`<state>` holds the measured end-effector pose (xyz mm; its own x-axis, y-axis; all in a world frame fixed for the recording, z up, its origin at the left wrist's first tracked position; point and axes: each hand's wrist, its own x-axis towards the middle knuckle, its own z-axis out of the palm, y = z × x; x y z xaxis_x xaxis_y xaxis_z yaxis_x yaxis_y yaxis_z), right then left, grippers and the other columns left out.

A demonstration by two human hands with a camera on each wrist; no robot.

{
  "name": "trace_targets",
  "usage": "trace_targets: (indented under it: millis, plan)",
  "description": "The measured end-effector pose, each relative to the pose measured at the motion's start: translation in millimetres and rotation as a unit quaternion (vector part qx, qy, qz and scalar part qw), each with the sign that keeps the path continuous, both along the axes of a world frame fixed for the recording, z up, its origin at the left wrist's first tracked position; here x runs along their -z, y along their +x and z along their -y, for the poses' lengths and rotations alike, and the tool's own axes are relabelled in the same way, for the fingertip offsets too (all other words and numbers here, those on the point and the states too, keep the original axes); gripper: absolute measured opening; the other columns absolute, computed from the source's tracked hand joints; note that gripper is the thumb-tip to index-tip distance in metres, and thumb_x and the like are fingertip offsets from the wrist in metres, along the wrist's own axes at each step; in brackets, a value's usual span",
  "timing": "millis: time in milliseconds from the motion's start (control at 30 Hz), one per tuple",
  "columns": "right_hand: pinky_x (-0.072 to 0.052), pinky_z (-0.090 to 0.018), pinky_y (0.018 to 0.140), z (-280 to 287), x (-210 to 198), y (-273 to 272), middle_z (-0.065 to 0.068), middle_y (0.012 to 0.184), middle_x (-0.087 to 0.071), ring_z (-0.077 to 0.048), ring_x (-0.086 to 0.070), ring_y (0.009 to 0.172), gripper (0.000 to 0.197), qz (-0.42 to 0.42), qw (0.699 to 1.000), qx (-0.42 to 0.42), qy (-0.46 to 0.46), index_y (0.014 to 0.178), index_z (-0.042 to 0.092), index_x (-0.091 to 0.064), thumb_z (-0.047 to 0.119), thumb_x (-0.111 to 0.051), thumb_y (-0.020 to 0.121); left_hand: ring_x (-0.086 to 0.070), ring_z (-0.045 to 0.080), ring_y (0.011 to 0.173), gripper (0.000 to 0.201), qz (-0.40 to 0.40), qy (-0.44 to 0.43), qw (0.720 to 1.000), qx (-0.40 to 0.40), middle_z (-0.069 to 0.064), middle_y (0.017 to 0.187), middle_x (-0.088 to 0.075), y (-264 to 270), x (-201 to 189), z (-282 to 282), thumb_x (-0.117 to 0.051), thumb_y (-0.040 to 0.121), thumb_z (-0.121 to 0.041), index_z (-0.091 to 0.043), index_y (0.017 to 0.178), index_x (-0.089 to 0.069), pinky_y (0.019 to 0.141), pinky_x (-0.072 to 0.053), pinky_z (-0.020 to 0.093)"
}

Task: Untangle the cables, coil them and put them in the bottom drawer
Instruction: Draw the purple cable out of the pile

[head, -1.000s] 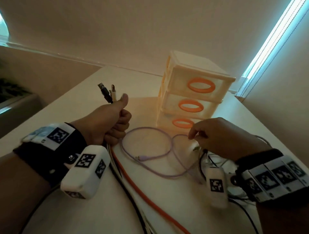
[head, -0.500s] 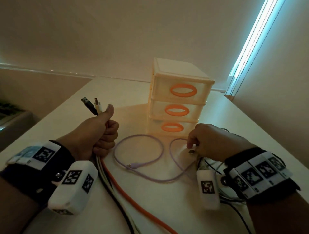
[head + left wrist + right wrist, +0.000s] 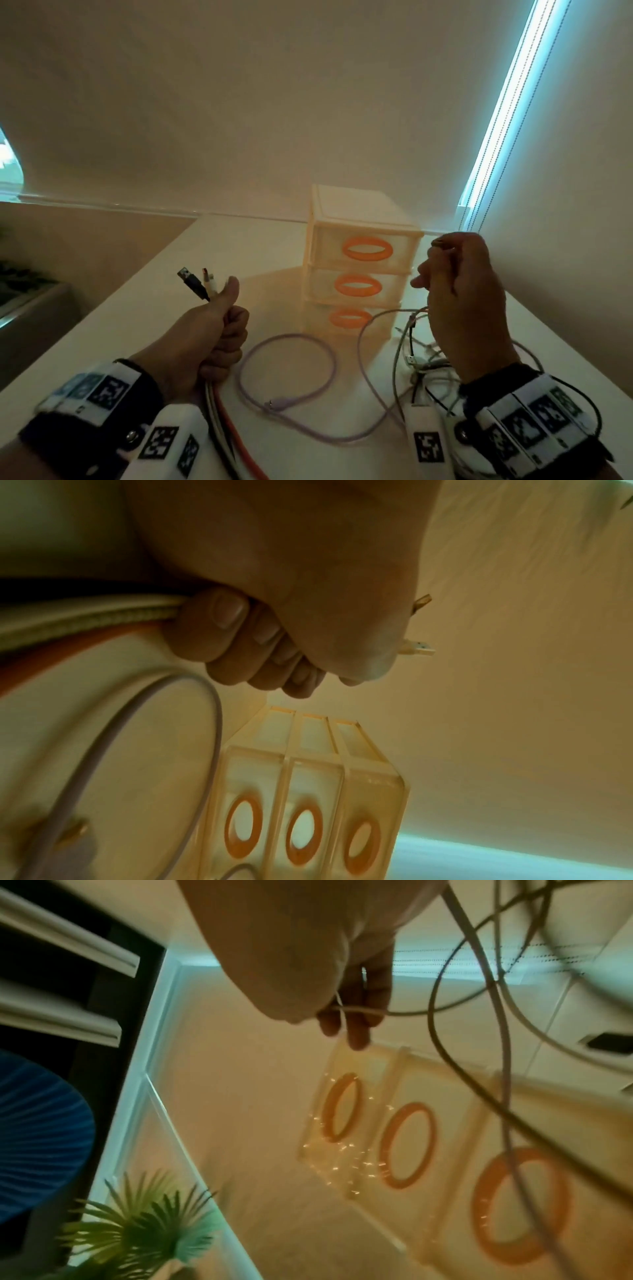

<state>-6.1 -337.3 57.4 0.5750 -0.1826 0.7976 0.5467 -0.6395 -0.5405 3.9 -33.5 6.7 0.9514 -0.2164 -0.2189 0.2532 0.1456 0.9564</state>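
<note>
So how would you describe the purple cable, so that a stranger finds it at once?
Find the drawer unit with orange ring handles. On the table before it, between the hands, the purple cable lies in a loose loop. It alone is lilac, and neither hand clearly holds it.

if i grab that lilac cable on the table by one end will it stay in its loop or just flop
Probably flop: the lilac cable is thin and lies in loose, uneven curves on the table. It looks light, so it should lift easily. It may snag, since it crosses other cables near the right hand.

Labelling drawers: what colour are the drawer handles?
Orange oval rings, one per drawer handle on the pale translucent drawer unit; clearest in the head view.
</note>
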Motion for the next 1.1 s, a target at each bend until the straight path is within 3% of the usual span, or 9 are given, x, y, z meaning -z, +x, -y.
trace_targets:
  millis: [67,167,367,467,667,733,833,933,1100]
  plan:
    - [-0.053,-0.02,0.06,-19.8,-9.3,-11.9,0.005,0.075,-0.065,-0.013,-0.067,0.063,0.009,0.038,0.992,-0.075,0.095,0.108,0.021,-0.057,0.017,-0.05,0.105,-0.003,0.013,0.048,0.063,0.044,0.003,0.999,-0.005,0.003,0.064,-0.008,-3.6,-3.0,5.7,-0.039,0.093,-0.072,-0.015,0.064,-0.035,0.045,-0.01,0.017]
    - [-0.055,-0.025,0.058,-57.3,3.3,-21.9,0.002,0.084,-0.07,-0.011,-0.061,0.062,0.026,-0.057,0.972,-0.195,0.117,0.121,0.026,-0.066,0.013,-0.055,0.102,-0.005,0.014,0.049,0.062,0.09,-0.025,0.996,-0.009,0.003,0.063,-0.01,-13.6,-12.7,18.0,-0.043,0.095,-0.063,-0.006,0.079,-0.061,0.044,-0.012,0.019]
    - [-0.053,-0.024,0.064,-100.0,39.0,-19.0,0.005,0.085,-0.074,-0.011,-0.065,0.067,0.065,-0.212,0.945,-0.235,0.081,0.148,0.044,-0.028,0.006,-0.054,0.102,-0.006,0.018,0.052,0.038,0.144,-0.027,0.989,0.011,0.005,0.064,-0.012,-31.9,-19.2,27.9,-0.054,0.095,-0.042,-0.014,0.11,-0.074,0.046,-0.011,0.026]
    - [-0.055,-0.023,0.06,-105.9,39.3,-25.0,0.004,0.085,-0.077,-0.016,-0.07,0.064,0.057,-0.228,0.932,-0.248,0.136,0.143,0.036,-0.038,0.008,-0.061,0.099,-0.013,0.016,0.048,0.03,0.163,0.001,0.986,0.017,0.008,0.065,-0.013,-33.9,-15.6,28.3,-0.061,0.092,-0.039,-0.025,0.114,-0.075,0.046,-0.016,0.025]
    - [-0.055,-0.02,0.061,-113.5,42.6,-30.7,0.006,0.086,-0.078,-0.014,-0.074,0.069,0.038,-0.223,0.931,-0.249,0.142,0.127,0.032,-0.052,0.01,-0.061,0.099,-0.02,0.016,0.049,0.036,0.173,0.051,0.982,0.051,0.015,0.066,-0.027,-35.3,-9.0,33.0,-0.067,0.09,-0.048,-0.012,0.087,-0.067,0.046,-0.022,0.025]
    - [-0.053,-0.019,0.058,-113.0,42.7,-31.6,0.003,0.083,-0.078,-0.015,-0.074,0.066,0.028,-0.264,0.918,-0.261,0.142,0.121,0.031,-0.053,0.016,-0.062,0.1,-0.022,0.013,0.048,0.032,0.168,0.034,0.984,0.038,0.003,0.061,-0.034,-37.0,-11.2,32.1,-0.062,0.094,-0.041,-0.013,0.098,-0.076,0.046,-0.021,0.025]
    - [-0.052,-0.023,0.056,-104.8,46.8,-31.5,-0.006,0.077,-0.075,-0.019,-0.07,0.062,0.004,-0.314,0.899,-0.289,0.096,0.105,0.024,-0.058,0.023,-0.06,0.101,-0.015,0.013,0.048,0.038,0.146,-0.029,0.989,0.0,0.001,0.059,-0.021,-34.3,-16.5,26.6,-0.06,0.092,-0.04,-0.008,0.107,-0.074,0.044,-0.016,0.025]
    - [-0.047,-0.026,0.057,-97.4,52.7,-26.9,0.001,0.072,-0.069,-0.016,-0.058,0.059,0.014,-0.286,0.919,-0.27,-0.018,0.089,0.024,-0.065,0.023,-0.057,0.101,-0.011,0.01,0.045,0.038,0.126,-0.101,0.986,-0.036,0.0,0.06,-0.013,-30.8,-21.1,18.7,-0.059,0.091,-0.038,-0.005,0.105,-0.071,0.04,-0.013,0.021]
    - [-0.047,-0.028,0.059,-97.8,56.4,-22.6,0.002,0.066,-0.063,-0.016,-0.057,0.061,0.016,-0.233,0.937,-0.258,-0.021,0.085,0.023,-0.065,0.022,-0.059,0.1,-0.009,0.011,0.047,0.035,0.111,-0.116,0.987,-0.001,0.0,0.061,-0.012,-33.4,-18.4,19.6,-0.059,0.092,-0.034,-0.008,0.109,-0.075,0.041,-0.013,0.021]
